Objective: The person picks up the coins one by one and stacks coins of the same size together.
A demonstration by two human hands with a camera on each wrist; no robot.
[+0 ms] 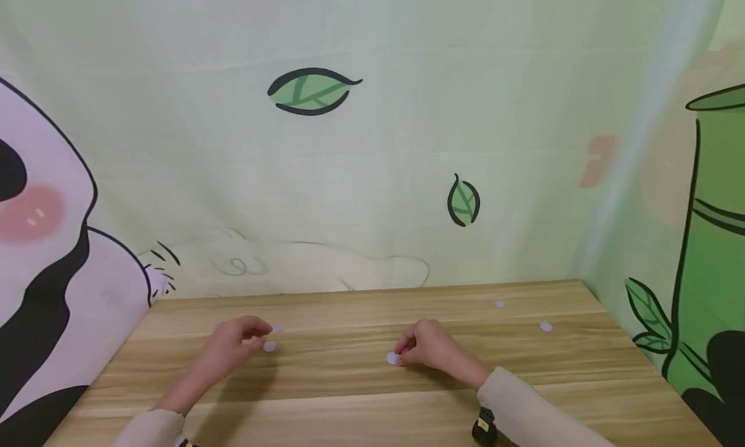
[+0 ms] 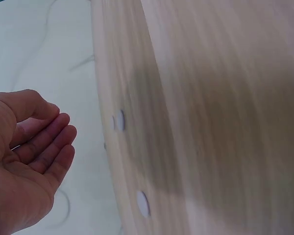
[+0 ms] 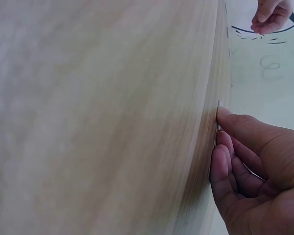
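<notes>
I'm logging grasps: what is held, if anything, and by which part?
The right hand pinches a white disc by its edge, on the right in the head view; the left hand holds nothing visible.

The tabletop (image 1: 326, 408) across the bottom of the frame looks like wood or a wood print, smooth, with streaky grain and a faint satin sheen. Above it I see a backdrop (image 1: 372, 156) of printed cloth, matt and lightly creased. The pale disc (image 1: 391, 358) low in the centre looks smooth and matt, plastic or card, I can't tell. The sleeve (image 1: 535, 408) at lower right is matt cloth; beside it, the black device (image 1: 484, 429) looks plastic.
</notes>
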